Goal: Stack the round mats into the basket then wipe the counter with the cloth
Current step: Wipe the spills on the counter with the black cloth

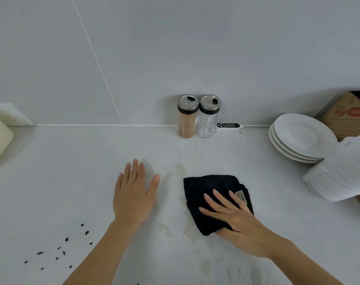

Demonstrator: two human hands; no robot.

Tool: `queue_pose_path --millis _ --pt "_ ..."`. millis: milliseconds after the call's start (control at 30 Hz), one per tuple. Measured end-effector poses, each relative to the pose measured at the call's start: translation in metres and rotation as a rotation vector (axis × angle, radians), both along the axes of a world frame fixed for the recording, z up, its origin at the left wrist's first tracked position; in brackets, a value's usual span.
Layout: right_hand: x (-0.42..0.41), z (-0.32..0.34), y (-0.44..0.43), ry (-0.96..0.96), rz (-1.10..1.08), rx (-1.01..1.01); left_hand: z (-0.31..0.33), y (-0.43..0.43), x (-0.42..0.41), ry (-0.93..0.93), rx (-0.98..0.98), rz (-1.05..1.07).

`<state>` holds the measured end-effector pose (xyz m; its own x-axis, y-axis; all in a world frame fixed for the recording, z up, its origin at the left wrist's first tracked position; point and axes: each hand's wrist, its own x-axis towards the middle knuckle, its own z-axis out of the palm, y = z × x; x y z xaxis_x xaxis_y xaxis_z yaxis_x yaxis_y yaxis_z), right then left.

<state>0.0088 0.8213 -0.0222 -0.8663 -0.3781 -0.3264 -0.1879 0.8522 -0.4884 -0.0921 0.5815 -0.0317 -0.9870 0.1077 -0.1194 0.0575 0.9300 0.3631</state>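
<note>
Grip: your right hand [236,219] lies flat, fingers spread, pressing the black cloth [214,200] onto the counter [72,182] rather than clamping it; palm sits on the cloth's near corner, fingertips reach toward its sewn tag. Your left hand [134,194] is flat and holding nothing, fingers together, thumb out, palm down on bare counter just left of the cloth, not touching it.

Containers: two glass shaker jars stand upright and touching at the back wall. The left jar [187,117] is filled most of the way with tan powder; the right jar [208,117] looks clear, no contents you can make out. Both have metal lids with a pour opening. A small white digital thermometer [228,126] lies just right of them.

A stack of white plates [300,138] sits far right, with a stack of white ribbed bowls [339,175] on its side just nearer. A cardboard box [347,116] stands behind.

Counter shows faint brownish wet smears around and below the cloth, and dark crumbs [59,249] scattered near your left forearm. Both forearms come in from the bottom edge, angled inward
</note>
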Motion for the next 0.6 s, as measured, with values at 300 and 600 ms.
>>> queue_pose_path --millis 300,600 --pt "0.039 -0.001 -0.014 -0.028 0.033 -0.046 -0.025 -0.008 0.014 0.038 -0.126 0.015" --pt "0.030 0.035 -0.011 -0.474 -0.487 -0.506 -0.028 -0.006 0.012 0.050 -0.117 0.026"
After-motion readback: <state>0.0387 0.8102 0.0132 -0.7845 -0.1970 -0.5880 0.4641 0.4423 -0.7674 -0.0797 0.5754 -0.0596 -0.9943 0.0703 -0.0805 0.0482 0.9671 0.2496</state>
